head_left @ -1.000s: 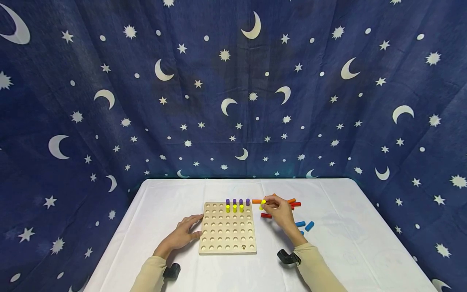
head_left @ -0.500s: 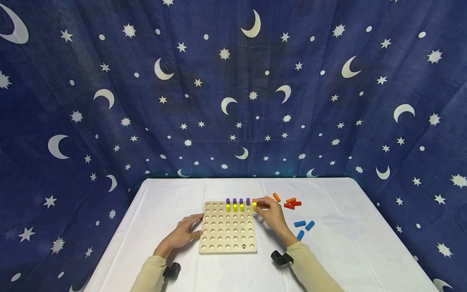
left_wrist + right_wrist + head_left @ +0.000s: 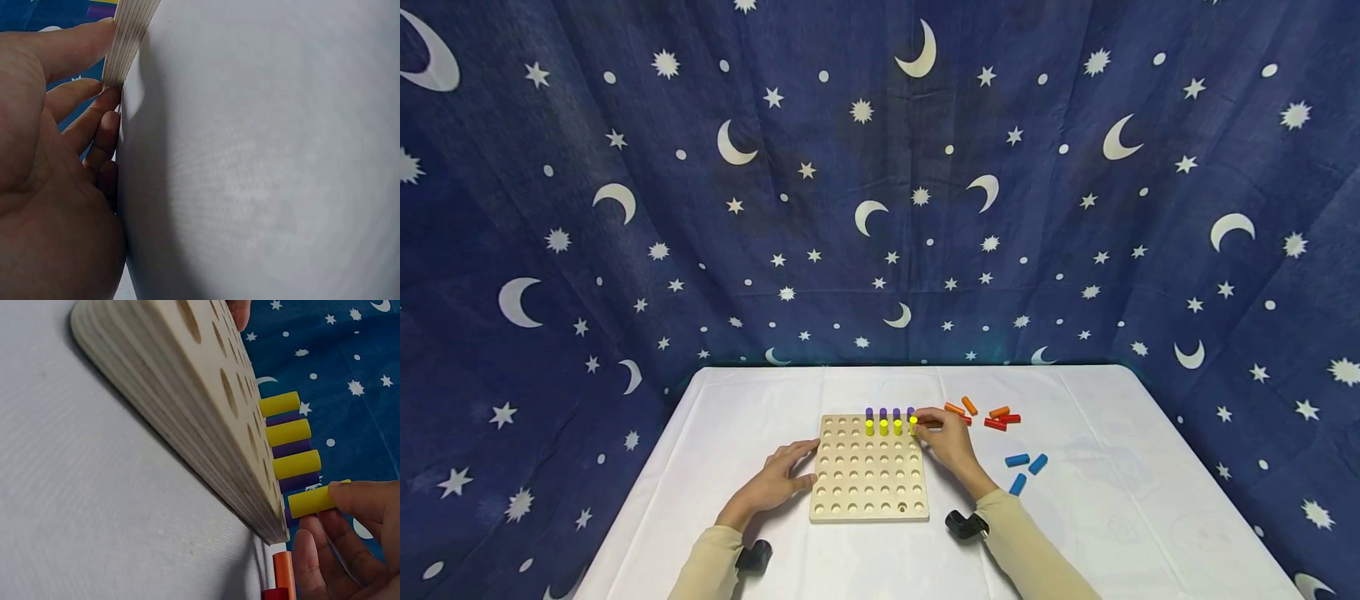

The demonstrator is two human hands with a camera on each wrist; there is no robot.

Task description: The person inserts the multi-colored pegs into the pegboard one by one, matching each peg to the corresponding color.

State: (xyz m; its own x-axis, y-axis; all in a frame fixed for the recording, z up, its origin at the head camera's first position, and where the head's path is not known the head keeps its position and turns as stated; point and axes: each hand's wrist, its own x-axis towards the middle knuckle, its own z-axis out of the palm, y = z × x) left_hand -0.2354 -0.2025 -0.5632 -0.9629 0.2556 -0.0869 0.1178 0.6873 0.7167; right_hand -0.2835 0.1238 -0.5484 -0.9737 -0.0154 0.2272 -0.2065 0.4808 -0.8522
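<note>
Where visible, pegboard: perhaps 7 pegs

Purple peg mostly hidden behind yellow peg

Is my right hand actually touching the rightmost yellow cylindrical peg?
Touching. The right wrist view shows the right hand holding that yellow cylindrical peg, thumb against its outer end, no gap between them.
</note>
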